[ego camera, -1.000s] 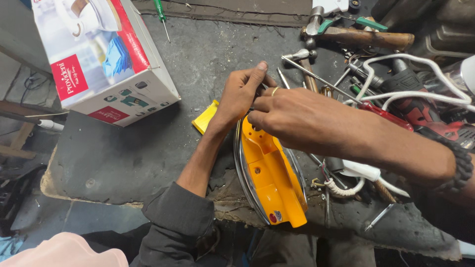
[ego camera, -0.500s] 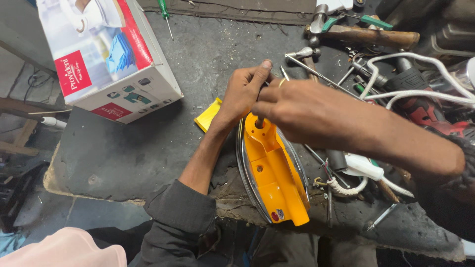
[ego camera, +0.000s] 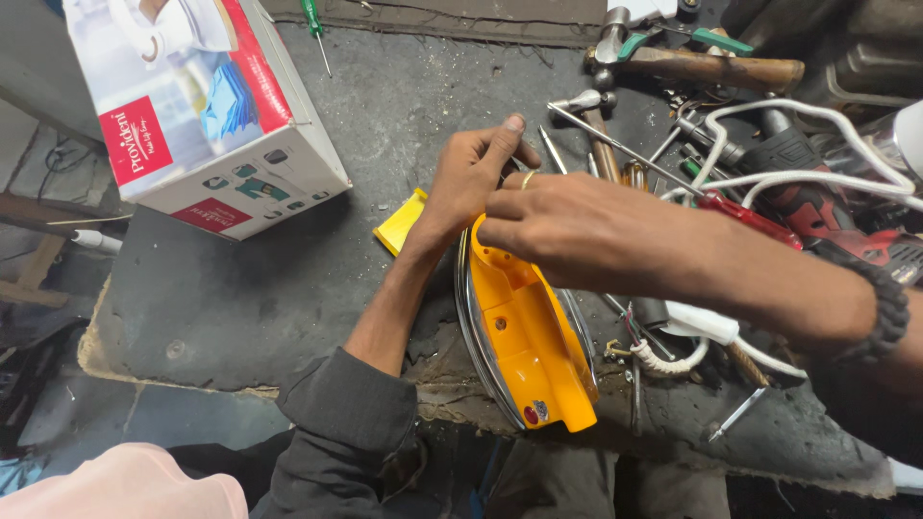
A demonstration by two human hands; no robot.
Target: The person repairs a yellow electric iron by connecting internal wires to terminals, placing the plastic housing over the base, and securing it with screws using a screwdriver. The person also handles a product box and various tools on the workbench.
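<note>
A yellow clothes iron (ego camera: 529, 336) with a shiny metal soleplate lies on the dark grey work surface (ego camera: 288, 288), its tip pointing away from me. My left hand (ego camera: 471, 178) rests at the iron's far end, fingers curled around the tip. My right hand (ego camera: 577, 231), with a ring on one finger, reaches in from the right and lies over the top of the iron's body near its far end. What the fingertips touch is hidden. A small yellow plastic piece (ego camera: 399, 223) lies just left of the iron.
A printed cardboard box (ego camera: 202, 106) stands at the back left. To the right lie a hammer (ego camera: 702, 65), a red screwdriver (ego camera: 750, 216), several other tools, a red power drill (ego camera: 827, 207) and white cable (ego camera: 817, 178). A green screwdriver (ego camera: 312, 24) lies at the back.
My right hand has slid a little toward me along the iron's top. My left hand has stayed at the tip, its fingers spreading slightly.
</note>
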